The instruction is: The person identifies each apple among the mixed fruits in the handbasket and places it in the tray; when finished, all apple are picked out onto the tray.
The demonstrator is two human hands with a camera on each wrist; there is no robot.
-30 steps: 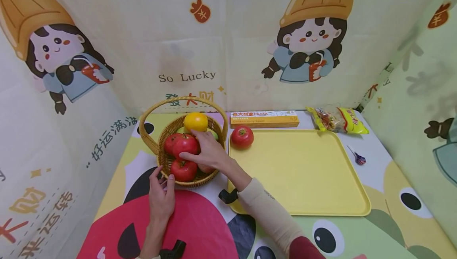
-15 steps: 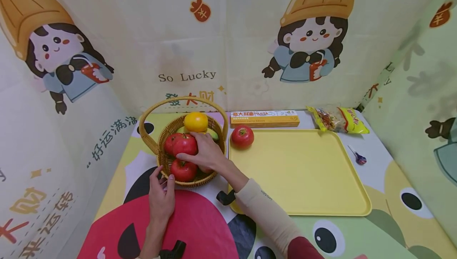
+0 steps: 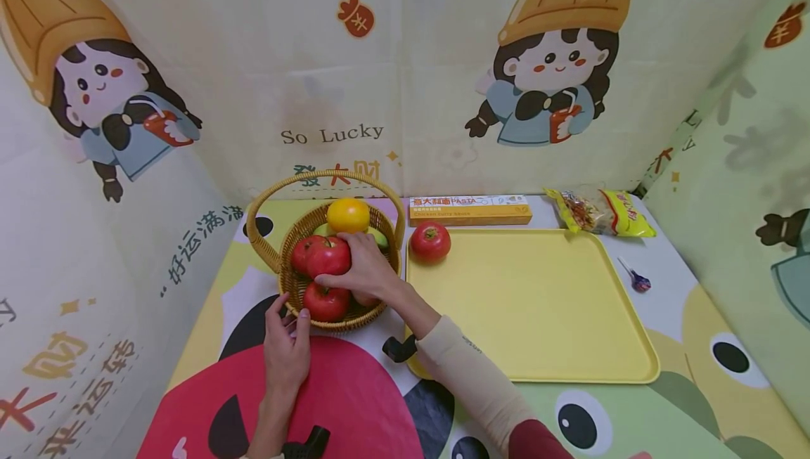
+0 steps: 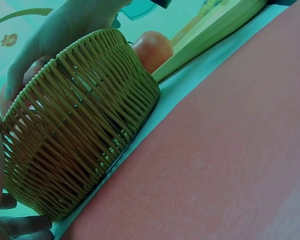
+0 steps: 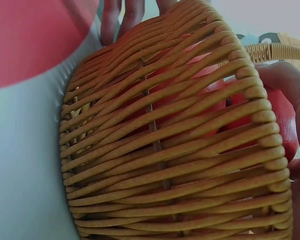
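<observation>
Right grip [image 3: 367, 269] shifted slightly left, holding red apple [image 3: 330, 256]; patterned tabletop [image 3: 354, 389], cartoon-printed backdrop [image 3: 436, 72].

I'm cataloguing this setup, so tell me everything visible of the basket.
The basket is round and golden-brown, woven from wicker-like strands with gaps between them, with one tall arched handle. It stands upright on the patterned covering, left of the yellow tray in the head view. It holds red fruit, a yellow fruit and something green. The left hand touches its near-left side; the right hand reaches inside.
</observation>
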